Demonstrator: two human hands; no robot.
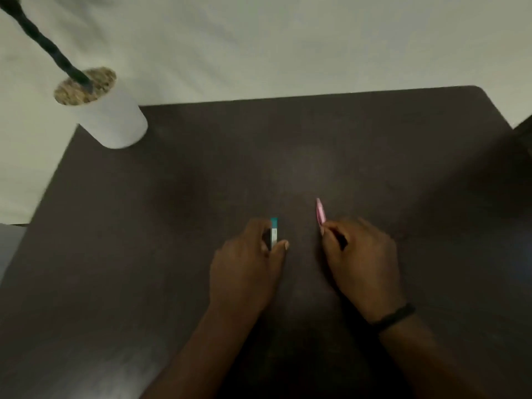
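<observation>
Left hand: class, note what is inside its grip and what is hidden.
The left hand grips a small slim thing, teal at the far end and white below. Its lower end is covered by the thumb and fingers, so its full shape cannot be seen.

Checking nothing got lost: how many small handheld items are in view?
2: a teal-tipped item pinched in the left hand, and a pink pen gripped in the right hand. The hands may hide more.

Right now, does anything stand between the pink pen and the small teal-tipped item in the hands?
Nothing visible does. The right hand holds the pink pen, the left hand the teal-tipped item; only dark table lies between. The white pot stands far left.
</observation>
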